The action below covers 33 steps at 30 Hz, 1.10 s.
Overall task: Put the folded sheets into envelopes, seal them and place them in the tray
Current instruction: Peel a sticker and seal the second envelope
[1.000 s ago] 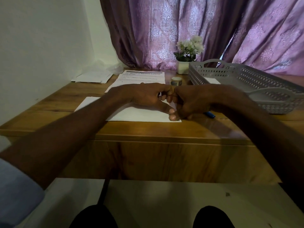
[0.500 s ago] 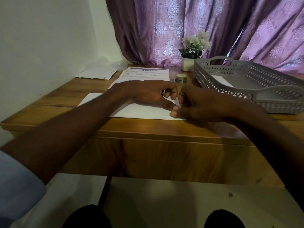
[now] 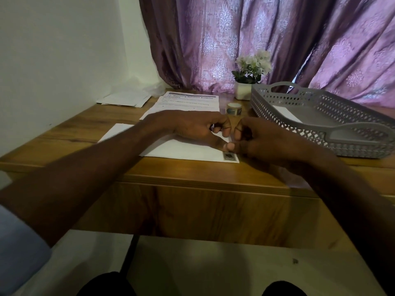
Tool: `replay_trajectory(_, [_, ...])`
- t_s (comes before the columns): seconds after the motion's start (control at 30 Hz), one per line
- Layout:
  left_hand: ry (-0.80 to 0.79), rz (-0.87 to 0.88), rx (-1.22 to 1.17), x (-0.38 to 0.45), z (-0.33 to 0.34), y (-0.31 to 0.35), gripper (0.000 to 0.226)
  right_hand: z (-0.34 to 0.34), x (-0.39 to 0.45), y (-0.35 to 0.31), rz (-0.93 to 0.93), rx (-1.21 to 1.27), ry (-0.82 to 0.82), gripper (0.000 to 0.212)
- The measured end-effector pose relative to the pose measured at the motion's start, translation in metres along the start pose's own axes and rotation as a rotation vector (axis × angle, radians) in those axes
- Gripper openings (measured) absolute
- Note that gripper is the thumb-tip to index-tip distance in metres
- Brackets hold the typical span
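Nearest me, both hands meet over the right end of a white envelope (image 3: pixel 177 149) lying flat on the desk (image 3: pixel 85 133). My left hand (image 3: pixel 198 129) rests on it with the thumb pressed flat just above a small dark stamp or sticker (image 3: pixel 229 156) at the near right corner; its other fingers are curled in, and I cannot tell whether they grip anything. My right hand (image 3: pixel 265 139) sits touching the left thumb tip, fingers bunched together as if pinching something small, but what, if anything, is between them is hidden.

I judge this envelope to be in its sealing or stickering step: the sticker looks laid down and is being pressed or finished. It has not gone into the tray yet.

Just beyond the knuckles stands a roll of stickers (image 3: pixel 233 108), and behind the left hand lies a stack of printed sheets (image 3: pixel 188 103), so I judge more remain to be folded and stuffed. Right of my right hand is the grey tray (image 3: pixel 361 133), with one white envelope (image 3: pixel 286 113) already lying inside. Far off to the left sit spare envelopes or papers (image 3: pixel 126 99); behind the roll, a flower pot (image 3: pixel 243 90).
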<state>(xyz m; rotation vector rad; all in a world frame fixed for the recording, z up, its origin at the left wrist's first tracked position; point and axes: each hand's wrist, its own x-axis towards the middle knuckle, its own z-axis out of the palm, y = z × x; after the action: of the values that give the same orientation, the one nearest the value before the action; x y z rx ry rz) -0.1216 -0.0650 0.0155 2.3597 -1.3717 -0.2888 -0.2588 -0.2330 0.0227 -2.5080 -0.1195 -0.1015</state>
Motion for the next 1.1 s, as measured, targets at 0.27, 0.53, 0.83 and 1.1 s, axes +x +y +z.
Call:
replay_trajectory(0.27, [-0.013, 0.017, 0.013, -0.003, -0.003, 0.000, 0.032, -0.002, 0.002, -0.003, 0.048, -0.011, -0.053, 0.009])
replay_trajectory(0.53, [-0.022, -0.024, -0.053, 0.000, -0.005, -0.006, 0.028, 0.004, -0.002, -0.005, 0.102, -0.037, -0.001, 0.017])
replay_trajectory(0.83, [0.816, 0.095, 0.124, -0.004, -0.008, -0.013, 0.028, 0.027, -0.003, 0.008, 0.058, 0.013, 0.290, 0.019])
replay_trajectory(1.1, [1.039, -0.354, 0.323, -0.066, -0.007, 0.002, 0.022, 0.032, -0.010, 0.008, 0.016, 0.108, 0.420, 0.023])
